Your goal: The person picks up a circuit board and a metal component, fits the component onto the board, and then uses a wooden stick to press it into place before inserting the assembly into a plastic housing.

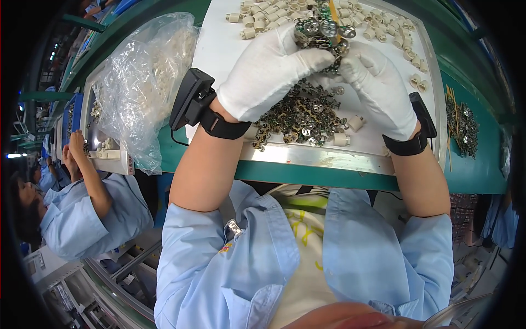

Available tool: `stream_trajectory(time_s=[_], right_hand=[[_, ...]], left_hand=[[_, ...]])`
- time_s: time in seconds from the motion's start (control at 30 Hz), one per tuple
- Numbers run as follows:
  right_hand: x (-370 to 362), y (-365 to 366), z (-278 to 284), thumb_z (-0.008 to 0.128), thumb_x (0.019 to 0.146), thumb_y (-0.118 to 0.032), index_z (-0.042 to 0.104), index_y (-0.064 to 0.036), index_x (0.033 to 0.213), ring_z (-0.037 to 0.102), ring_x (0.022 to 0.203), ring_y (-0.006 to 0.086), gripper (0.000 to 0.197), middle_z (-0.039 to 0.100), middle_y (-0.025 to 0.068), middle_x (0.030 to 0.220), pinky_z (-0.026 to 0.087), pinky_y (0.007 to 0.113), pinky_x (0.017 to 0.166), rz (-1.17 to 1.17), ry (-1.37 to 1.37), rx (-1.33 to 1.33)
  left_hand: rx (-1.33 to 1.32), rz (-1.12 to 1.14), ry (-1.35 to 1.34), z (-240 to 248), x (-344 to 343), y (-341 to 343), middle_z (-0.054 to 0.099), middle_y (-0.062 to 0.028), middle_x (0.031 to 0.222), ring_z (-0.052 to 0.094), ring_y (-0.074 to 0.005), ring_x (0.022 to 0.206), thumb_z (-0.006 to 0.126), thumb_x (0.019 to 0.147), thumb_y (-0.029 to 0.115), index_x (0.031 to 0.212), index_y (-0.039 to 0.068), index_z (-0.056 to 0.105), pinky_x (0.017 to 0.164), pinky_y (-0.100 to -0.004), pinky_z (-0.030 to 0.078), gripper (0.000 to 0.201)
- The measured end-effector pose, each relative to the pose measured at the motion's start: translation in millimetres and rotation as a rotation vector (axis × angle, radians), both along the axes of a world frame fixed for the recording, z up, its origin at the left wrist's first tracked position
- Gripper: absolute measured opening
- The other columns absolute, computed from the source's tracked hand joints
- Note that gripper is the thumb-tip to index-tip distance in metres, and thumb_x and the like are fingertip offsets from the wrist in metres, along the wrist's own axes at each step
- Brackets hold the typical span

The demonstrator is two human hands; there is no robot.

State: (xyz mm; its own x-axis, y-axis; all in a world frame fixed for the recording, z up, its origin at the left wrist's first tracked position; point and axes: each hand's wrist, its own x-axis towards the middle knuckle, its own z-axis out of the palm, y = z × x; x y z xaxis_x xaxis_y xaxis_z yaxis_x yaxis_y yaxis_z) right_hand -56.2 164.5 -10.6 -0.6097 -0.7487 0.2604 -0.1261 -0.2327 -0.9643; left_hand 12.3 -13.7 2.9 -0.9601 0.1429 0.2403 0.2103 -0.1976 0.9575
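Note:
White cotton gloves cover both hands over a white metal-rimmed tray [329, 156]. My left hand [268, 71] closes its thumb and fingers on a bunch of small metal parts with round discs [323, 33]. On the bunch's other side my right hand [378, 82] is also closed on it, its fingertips partly hidden. A thin yellowish stick [333, 10] shows at the top of the bunch. Beneath my hands lies a loose heap of similar dark and brassy metal parts [307, 118]. Cream cylindrical sockets [268, 16] crowd the tray's far side, and a cream socket [341, 139] sits near its front rim.
A clear plastic bag [145, 82] of cream pieces rests left of the tray. More metal parts and thin sticks [463, 126] lie on the green bench [476, 175] at right. Another person [93, 208] in light blue works at far left.

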Motion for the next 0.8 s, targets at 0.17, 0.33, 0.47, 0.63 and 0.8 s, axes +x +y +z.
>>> stream_trajectory(time_s=[0.17,0.33,0.47,0.63,0.8], right_hand=[[2.9,-0.8,11.2,0.058,0.091,-0.021,0.058,-0.0021,0.101,0.051,0.075,0.0049,0.021,0.057,-0.0018,0.082,0.042,0.018,0.067,0.086,-0.082,0.053],[3.3,-2.3,9.3,0.058,0.090,-0.024,0.058,-0.0024,0.100,0.052,0.075,0.0052,0.023,0.056,-0.0012,0.081,0.042,0.018,0.066,-0.041,0.149,0.022],[5.5,-0.6,10.6,0.058,0.090,-0.024,0.058,-0.0026,0.099,0.052,0.075,0.0056,0.023,0.056,-0.0011,0.081,0.042,0.019,0.067,-0.024,0.132,-0.134],[2.0,1.1,15.3,0.058,0.091,-0.024,0.058,-0.0018,0.101,0.053,0.078,0.0068,0.024,0.057,0.0005,0.083,0.044,0.020,0.070,-0.099,0.189,0.101],[8.2,-8.3,13.2,0.057,0.091,-0.023,0.057,-0.0006,0.106,0.054,0.083,0.0086,0.027,0.059,0.0028,0.088,0.044,0.021,0.074,-0.168,0.098,-0.025]], left_hand=[[0.074,-0.070,-0.039,0.6,0.4,0.6,0.062,-0.0066,0.093,0.061,-0.0143,0.078,0.059,0.089,0.022,0.108,0.000,0.054,0.065,-0.0218,0.050,0.029],[0.085,-0.069,-0.059,3.8,1.2,-2.2,0.061,-0.0063,0.096,0.060,-0.0134,0.079,0.060,0.088,0.019,0.109,0.000,0.053,0.066,-0.0230,0.050,0.029],[0.147,-0.097,-0.077,4.1,2.0,-1.6,0.059,-0.0059,0.101,0.059,-0.0122,0.084,0.059,0.087,0.007,0.109,0.000,0.053,0.068,-0.0243,0.051,0.024],[0.108,0.025,-0.072,6.1,1.8,3.2,0.059,-0.0058,0.098,0.058,-0.0110,0.082,0.059,0.086,0.006,0.108,0.000,0.053,0.066,-0.0235,0.050,0.024],[0.021,0.201,0.019,3.0,0.6,5.7,0.060,-0.0059,0.093,0.058,-0.0099,0.077,0.060,0.086,0.005,0.107,0.000,0.053,0.064,-0.0217,0.049,0.023]])
